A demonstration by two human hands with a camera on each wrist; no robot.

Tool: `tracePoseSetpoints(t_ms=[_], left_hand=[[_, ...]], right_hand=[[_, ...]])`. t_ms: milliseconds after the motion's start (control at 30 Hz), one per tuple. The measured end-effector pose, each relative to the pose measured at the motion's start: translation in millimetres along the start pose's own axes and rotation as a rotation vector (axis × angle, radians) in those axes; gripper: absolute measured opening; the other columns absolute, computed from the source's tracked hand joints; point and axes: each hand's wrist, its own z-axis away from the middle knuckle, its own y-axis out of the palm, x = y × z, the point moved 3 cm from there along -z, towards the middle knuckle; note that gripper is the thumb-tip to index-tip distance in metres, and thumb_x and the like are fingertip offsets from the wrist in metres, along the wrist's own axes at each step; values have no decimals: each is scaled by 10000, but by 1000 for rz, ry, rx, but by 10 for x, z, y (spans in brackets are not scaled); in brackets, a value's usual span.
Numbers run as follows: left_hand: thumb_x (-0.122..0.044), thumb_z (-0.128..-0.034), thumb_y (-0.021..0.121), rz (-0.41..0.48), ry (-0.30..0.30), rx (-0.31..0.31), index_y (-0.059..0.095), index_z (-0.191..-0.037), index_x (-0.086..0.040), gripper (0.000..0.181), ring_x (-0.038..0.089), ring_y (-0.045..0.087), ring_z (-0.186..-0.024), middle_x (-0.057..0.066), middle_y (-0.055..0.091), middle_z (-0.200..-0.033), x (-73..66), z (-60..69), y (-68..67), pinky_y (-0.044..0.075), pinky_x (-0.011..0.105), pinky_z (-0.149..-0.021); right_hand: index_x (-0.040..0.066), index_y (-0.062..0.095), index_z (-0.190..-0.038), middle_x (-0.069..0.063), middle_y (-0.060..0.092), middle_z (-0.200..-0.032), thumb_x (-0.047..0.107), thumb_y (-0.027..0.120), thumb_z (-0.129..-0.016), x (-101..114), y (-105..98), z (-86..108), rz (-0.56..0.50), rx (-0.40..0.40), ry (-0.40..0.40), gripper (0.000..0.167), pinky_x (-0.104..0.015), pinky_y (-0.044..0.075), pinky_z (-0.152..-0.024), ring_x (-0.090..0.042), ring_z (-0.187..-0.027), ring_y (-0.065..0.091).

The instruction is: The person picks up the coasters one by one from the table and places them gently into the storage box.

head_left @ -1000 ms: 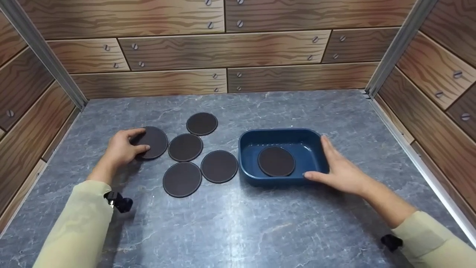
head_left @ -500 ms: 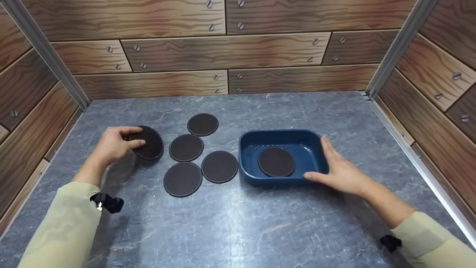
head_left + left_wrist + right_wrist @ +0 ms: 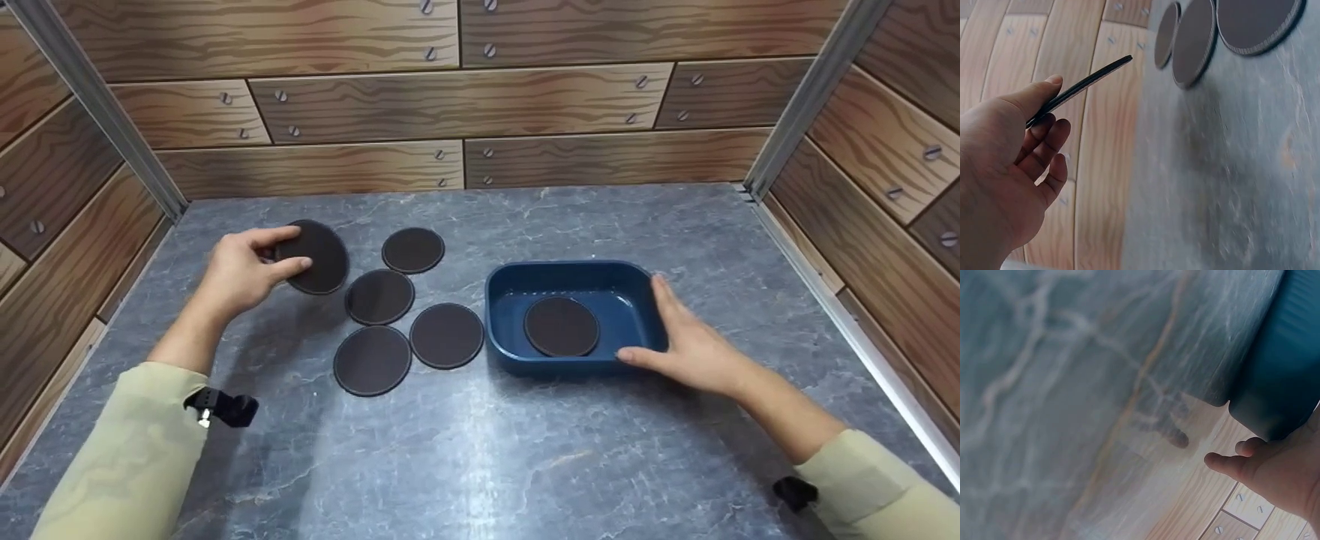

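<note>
One dark disc [image 3: 325,259], pinched between left fingers [image 3: 271,236] — tilted, above the tabletop [image 3: 420,465]

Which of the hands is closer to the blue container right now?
The right. The right hand touches the blue container at its right end; the left hand is well off to its left, beyond the four loose discs, pinching another dark disc.

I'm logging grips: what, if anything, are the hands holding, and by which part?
The left hand pinches one dark disc by its left edge. The right hand only rests against the right end of the blue container.
</note>
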Motion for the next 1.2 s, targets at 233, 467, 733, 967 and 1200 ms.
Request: tracePoseSetpoints(t_ms=[233, 467, 733, 967, 1200], left_hand=[[-168, -899, 880, 8, 111, -9, 736, -1352, -66, 487, 237, 641, -891, 180, 731, -1185, -352, -42, 174, 463, 164, -707], [-143, -869, 901, 55, 229, 21, 754, -1329, -76, 488, 232, 610, -826, 137, 745, -1122, -755, -68, 385, 463, 218, -708], [-132, -846, 916, 136, 337, 49, 771, -1304, -89, 482, 256, 602, -826, 100, 741, -1071, -1234, -110, 636, 463, 286, -726], [-161, -855, 913, 189, 394, 129, 765, -1314, -89, 487, 216, 603, -845, 95, 742, -1093, -1575, -155, 969, 484, 311, -743], [-177, -876, 896, 195, 432, 197, 756, -1333, -95, 485, 195, 612, -868, 73, 750, -1132, -1759, -150, 1347, 514, 326, -761]], right_hand=[[36, -136, -1673, -245, -94, -1740, 687, 693, -933, -29, 20, 27, 7, 7, 12, 1288, -685, 127, -1230, -528, -1573, 48], [13, -107, -1675, -245, -91, -1740, 684, 701, -928, -2, 8, 1, 2, -6, 1, 1289, -680, 129, -1233, -527, -1573, 54], [10, -90, -1678, -260, -59, -1742, 650, 719, -933, 29, -14, 0, -5, -8, -9, 1272, -687, 153, -1228, -523, -1573, 72], [19, -97, -1680, -265, -60, -1741, 636, 724, -936, 18, -13, 13, -7, -3, -3, 1268, -706, 169, -1214, -540, -1564, 87], [31, -117, -1678, -259, -71, -1740, 646, 722, -933, 22, -1, 8, -4, -3, -4, 1279, -697, 161, -1218, -544, -1561, 88]])
